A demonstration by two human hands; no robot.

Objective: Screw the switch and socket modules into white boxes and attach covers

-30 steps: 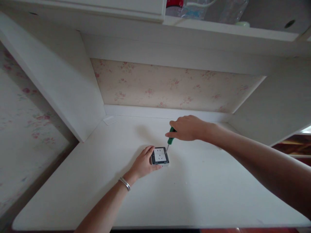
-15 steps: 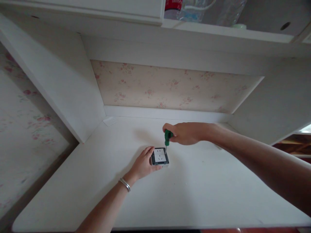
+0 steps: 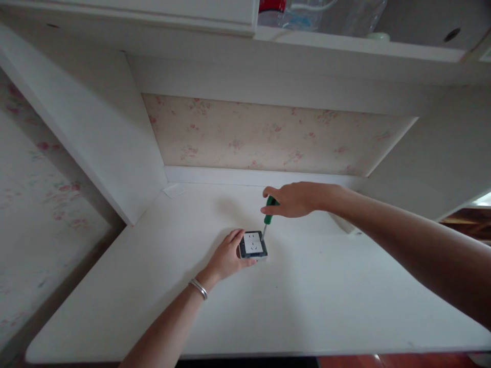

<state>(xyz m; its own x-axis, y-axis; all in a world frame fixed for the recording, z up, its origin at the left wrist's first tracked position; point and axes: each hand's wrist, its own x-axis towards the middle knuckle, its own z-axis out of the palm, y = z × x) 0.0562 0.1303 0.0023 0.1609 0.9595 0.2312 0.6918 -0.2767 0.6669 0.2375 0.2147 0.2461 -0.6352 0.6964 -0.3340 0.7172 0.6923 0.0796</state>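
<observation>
On the white desk lies a wall socket, a white plate with plug slots inside a dark frame on a pale box. My left hand, with a silver bracelet at the wrist, grips the socket's left side, fingers at the far edge and thumb at the near edge. A green-handled screwdriver is in my right hand, closed around the handle. Its shaft slants down to the right side of the socket's dark frame. Whether the tip sits in a screw is too small to tell.
A small white plate lies at the desk's back left corner. A pale object is partly hidden behind my right forearm. Overhead, a shelf holds clear plastic bottles. White side panels and a floral-papered wall surround the desk.
My right hand has shifted slightly up and right, and the screwdriver handle now leans further right. The left hand still holds the socket in nearly the same place.
</observation>
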